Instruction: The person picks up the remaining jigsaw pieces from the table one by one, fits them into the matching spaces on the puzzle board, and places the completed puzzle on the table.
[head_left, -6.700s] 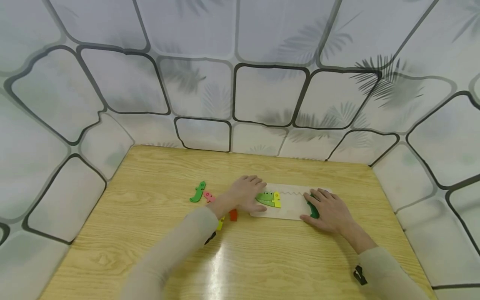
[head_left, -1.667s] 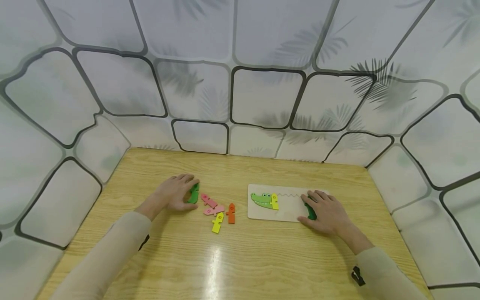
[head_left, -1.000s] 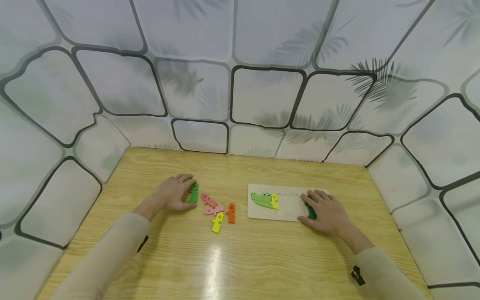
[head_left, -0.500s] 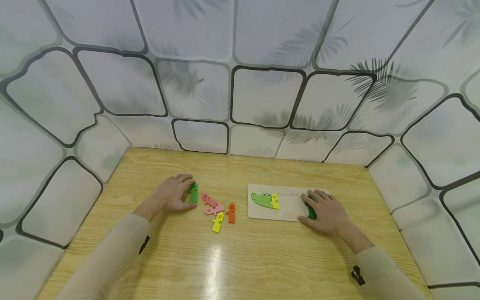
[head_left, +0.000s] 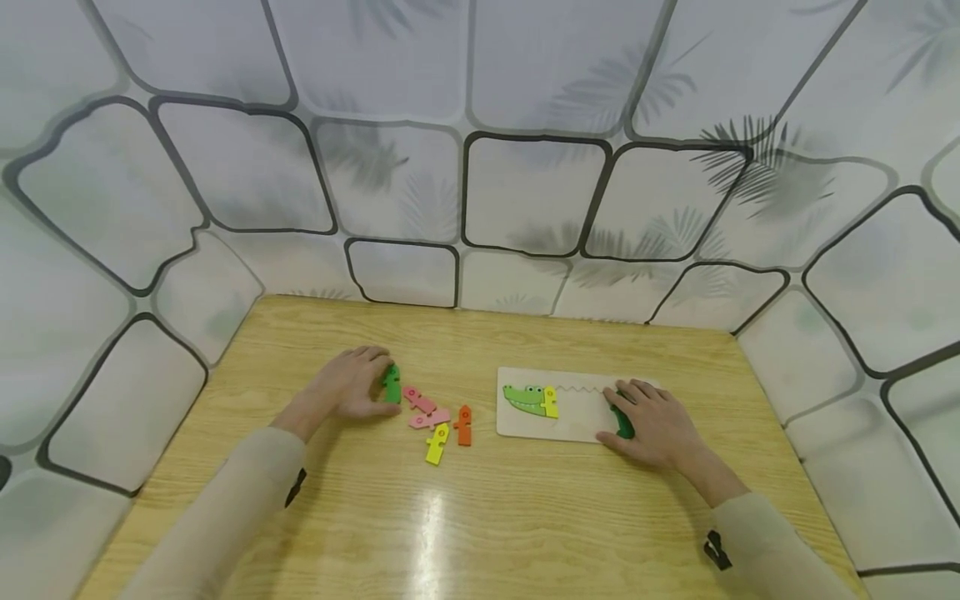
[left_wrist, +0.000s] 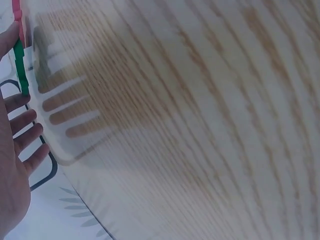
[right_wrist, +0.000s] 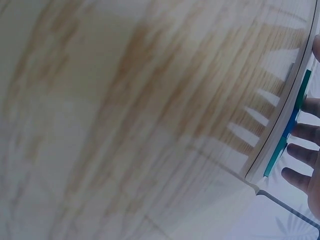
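My left hand (head_left: 347,387) pinches a green puzzle piece (head_left: 393,385) between thumb and index finger; the left wrist view shows this green piece (left_wrist: 20,65) edge-on, spanning the two fingertips. Over the right end of a pale wooden puzzle board (head_left: 581,423), my right hand (head_left: 651,425) rests with fingers spread. A dark green piece (head_left: 624,423) shows partly from beneath it. In the right wrist view, a blue piece (right_wrist: 290,125) and a teal piece (right_wrist: 276,157) lie under those fingers. On the board's left part sit a crocodile-head piece (head_left: 523,400) and a yellow piece (head_left: 551,404).
Between the left hand and the board lie loose pieces: a dark pink one (head_left: 420,400), a light pink one (head_left: 430,419), a yellow one (head_left: 437,445) and an orange one (head_left: 464,426). Patterned walls (head_left: 405,275) enclose the wooden table (head_left: 360,533) at the back and sides.
From the board's left edge my left hand has moved left to the green piece. In the last half second it has shifted slightly right with that piece. The right hand stays in place.
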